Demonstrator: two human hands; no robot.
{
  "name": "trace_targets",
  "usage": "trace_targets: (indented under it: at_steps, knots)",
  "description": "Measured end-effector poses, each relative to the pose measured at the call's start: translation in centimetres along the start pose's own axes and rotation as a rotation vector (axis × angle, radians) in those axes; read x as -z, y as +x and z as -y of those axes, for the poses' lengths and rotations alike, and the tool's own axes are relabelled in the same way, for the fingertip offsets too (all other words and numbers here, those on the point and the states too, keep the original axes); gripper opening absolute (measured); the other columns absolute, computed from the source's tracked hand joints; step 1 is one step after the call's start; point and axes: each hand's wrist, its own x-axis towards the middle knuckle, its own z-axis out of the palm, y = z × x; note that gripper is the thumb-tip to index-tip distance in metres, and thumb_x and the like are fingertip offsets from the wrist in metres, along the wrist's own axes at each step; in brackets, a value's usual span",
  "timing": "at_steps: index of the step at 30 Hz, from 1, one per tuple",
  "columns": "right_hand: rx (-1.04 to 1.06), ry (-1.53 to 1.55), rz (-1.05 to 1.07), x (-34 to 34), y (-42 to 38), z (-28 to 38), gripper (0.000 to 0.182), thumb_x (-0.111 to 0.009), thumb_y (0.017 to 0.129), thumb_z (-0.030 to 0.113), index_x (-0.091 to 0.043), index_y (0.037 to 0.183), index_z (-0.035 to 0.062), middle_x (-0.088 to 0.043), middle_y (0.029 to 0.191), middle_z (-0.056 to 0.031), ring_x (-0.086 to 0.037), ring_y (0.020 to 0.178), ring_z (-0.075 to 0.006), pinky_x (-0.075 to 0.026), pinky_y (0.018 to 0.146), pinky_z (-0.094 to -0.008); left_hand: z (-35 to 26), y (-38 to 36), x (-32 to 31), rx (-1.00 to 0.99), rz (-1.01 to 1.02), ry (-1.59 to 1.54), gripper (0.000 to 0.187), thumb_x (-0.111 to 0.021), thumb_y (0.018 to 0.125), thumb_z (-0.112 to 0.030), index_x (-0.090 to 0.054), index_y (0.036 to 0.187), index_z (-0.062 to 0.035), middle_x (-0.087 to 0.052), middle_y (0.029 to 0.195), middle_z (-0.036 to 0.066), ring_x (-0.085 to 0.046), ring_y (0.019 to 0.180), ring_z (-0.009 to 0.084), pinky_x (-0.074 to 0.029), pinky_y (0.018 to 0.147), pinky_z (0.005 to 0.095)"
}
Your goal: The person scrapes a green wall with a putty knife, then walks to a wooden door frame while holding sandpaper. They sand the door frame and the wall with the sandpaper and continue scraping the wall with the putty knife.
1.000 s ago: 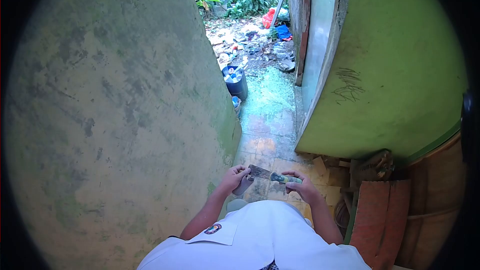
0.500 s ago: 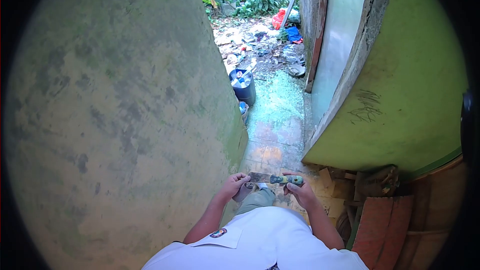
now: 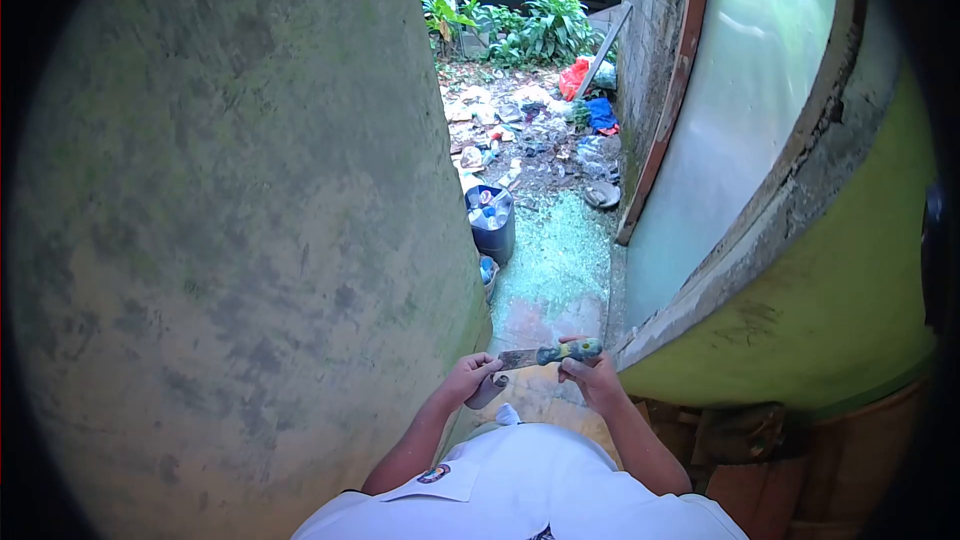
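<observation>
My right hand is closed around the blue-green and yellow handle of a putty knife. The knife's flat, stained metal blade points left, its handle end slightly higher. At the blade's tip my left hand is closed, with thumb and fingers near or on the metal. Under those fingers hangs a greyish curled sheet, rolled at one end, held in the same hand; its exact kind I cannot make out. Both hands are in front of my white shirt.
A stained plaster wall rises close on the left. To the right are a pale door panel and a green wall. A dark blue bin of containers stands by the passage, with scattered rubbish beyond. Wood pieces lie lower right.
My view has tilted up and turned, so the yard and bin sit lower in it and fewer wood pieces show. The putty knife's handle end has tipped up slightly; both hands keep their hold.
</observation>
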Motion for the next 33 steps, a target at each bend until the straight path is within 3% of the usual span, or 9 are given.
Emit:
trace_targets:
  at_steps: [6, 9, 15, 20, 22, 23, 25, 28, 33]
  knots:
    - [0.156, -0.254, -0.01, -2.0, 5.0, 1.7, 0.035, -0.069, 0.08, 0.006, -0.056, 0.113, 0.0015, -0.059, 0.094, -0.0022, -0.054, 0.091, -0.0107, -0.041, 0.087, -0.0267, -0.8, 4.5, 1.2, 0.01, -0.019, 0.015, 0.019, -0.061, 0.089, -0.025, -0.062, 0.093, -0.0066, -0.061, 0.08, -0.003, -0.054, 0.069, 0.0039, -0.043, 0.062, 0.0202]
    - [0.333, -0.399, 0.005, -1.4, 6.7, 2.0, 0.03, -0.067, 0.08, 0.004, -0.057, 0.108, 0.0024, -0.058, 0.093, -0.0023, -0.055, 0.091, -0.0121, -0.042, 0.087, -0.0272, -1.7, 5.8, 1.0, -0.026, -0.043, 0.023, 0.02, -0.06, 0.089, -0.025, -0.063, 0.097, -0.0061, -0.06, 0.082, -0.003, -0.053, 0.069, 0.0035, -0.042, 0.062, 0.0199]
    - [0.413, -0.491, 0.236, -2.4, 11.1, 4.3, 0.025, -0.069, 0.079, 0.006, -0.053, 0.099, 0.004, -0.057, 0.091, -0.0048, -0.054, 0.09, -0.0152, -0.042, 0.084, -0.0303, -6.4, 5.3, 2.7, -0.134, -0.231, 0.033, 0.022, -0.058, 0.091, -0.026, -0.064, 0.097, -0.0055, -0.057, 0.078, -0.004, -0.048, 0.064, 0.0029, -0.039, 0.057, 0.0193]
    - [0.62, -0.529, 0.423, -4.3, 17.3, 6.6, 0.022, -0.067, 0.074, 0.002, -0.049, 0.086, 0.0064, -0.051, 0.073, -0.006, -0.05, 0.062, -0.0167, -0.041, 0.058, -0.0317, -10.7, 2.6, 5.4, -0.336, -0.456, -0.066, 0.04, -0.049, 0.095, -0.04, -0.063, 0.085, -0.004, -0.051, 0.065, -0.003, -0.042, 0.055, 0.0031, -0.033, 0.05, 0.02]
    - [0.655, -0.527, 0.548, -5.5, 20.2, 8.1, 0.022, -0.067, 0.074, 0.003, -0.049, 0.086, 0.0064, -0.051, 0.071, -0.0064, -0.049, 0.059, -0.0176, -0.04, 0.055, -0.0311, -12.1, 1.3, 5.6, -0.665, -0.6, -0.042, 0.058, -0.04, 0.093, -0.057, -0.059, 0.077, -0.0041, -0.047, 0.06, -0.003, -0.04, 0.052, 0.0042, -0.03, 0.048, 0.0218]
    - [0.701, -0.534, 0.65, -6.1, 21.7, 8.8, 0.023, -0.068, 0.073, 0.003, -0.049, 0.086, 0.0064, -0.05, 0.069, -0.0068, -0.048, 0.055, -0.0185, -0.039, 0.051, -0.0304, -12.8, 0.6, 5.3, -0.658, -0.632, -0.043, 0.058, -0.04, 0.093, -0.057, -0.059, 0.077, -0.0041, -0.047, 0.06, -0.003, -0.04, 0.052, 0.0042, -0.03, 0.048, 0.0218]
    - [0.79, -0.534, 0.72, -8.2, 24.8, 10.5, 0.026, -0.073, 0.072, 0.009, -0.049, 0.082, 0.0073, -0.049, 0.063, -0.0058, -0.047, 0.05, -0.0203, -0.036, 0.046, -0.0307, -14.8, -0.3, 4.3, -0.883, -0.763, 0.053, 0.069, -0.034, 0.088, -0.068, -0.054, 0.071, -0.0045, -0.047, 0.061, -0.001, -0.04, 0.053, 0.0066, -0.03, 0.049, 0.0231]
    - [1.054, -0.554, 1.017, -10.6, 28.6, 13.8, 0.034, -0.079, 0.069, 0.022, -0.048, 0.075, 0.0099, -0.044, 0.056, -0.0015, -0.045, 0.045, -0.0196, -0.032, 0.041, -0.033, -18.0, -0.8, 2.2, -0.99, -0.933, 0.007, 0.072, -0.03, 0.086, -0.071, -0.048, 0.068, -0.0045, -0.045, 0.06, 0.001, -0.038, 0.053, 0.0087, -0.031, 0.051, 0.0241]
    - [1.241, -0.392, 1.252, -12.5, 32.8, 15.9, 0.03, -0.077, 0.069, 0.016, -0.048, 0.073, 0.01, -0.044, 0.055, -0.0009, -0.043, 0.042, -0.0158, -0.03, 0.04, -0.0288, -20.6, -0.7, 1.1, -0.987, -1.261, 0.116, 0.07, -0.028, 0.087, -0.071, -0.044, 0.068, -0.0056, -0.042, 0.06, 0.001, -0.037, 0.053, 0.0099, -0.031, 0.051, 0.025]
